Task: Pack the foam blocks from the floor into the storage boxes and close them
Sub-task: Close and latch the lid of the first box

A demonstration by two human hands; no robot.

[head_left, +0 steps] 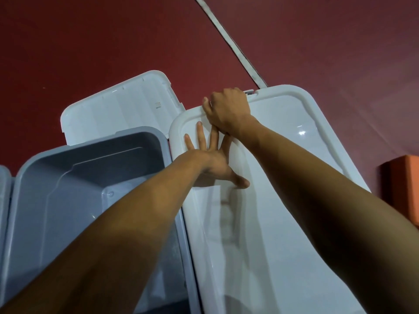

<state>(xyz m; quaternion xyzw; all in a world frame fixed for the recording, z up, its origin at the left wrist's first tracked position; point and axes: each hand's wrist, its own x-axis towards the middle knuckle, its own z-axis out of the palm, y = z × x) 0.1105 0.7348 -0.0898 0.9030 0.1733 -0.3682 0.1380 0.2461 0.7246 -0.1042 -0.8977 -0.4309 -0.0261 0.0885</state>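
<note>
Left hand: the left hand point(210, 162) lies flat on the white lid point(283, 177), fingers straight and spread, thumb out to the side; it presses and grips nothing
Right hand: the right hand point(227, 108) is curled over the far rim of that lid, fingers hooked round the edge just beside a small latch point(249, 92)
White lid: it lies down over its box, which is hidden beneath; glossy, stiff plastic with a raised rim, likely light but slick under a flat palm, so the rim and the latch corner look like the surest places to take hold
Grey box: the grey box point(95, 168) stands touching the lid's left edge, open, its own lid point(118, 109) lying back behind it; no block shows in the part visible
Foam block: one orange foam block point(401, 186) sits on the red floor point(113, 41) at the right, apart from the boxes; probably soft and very light, easy to squeeze from two sides
Step judged: latching this box shut, with the orange block and the grey box not yet dealt with
</note>
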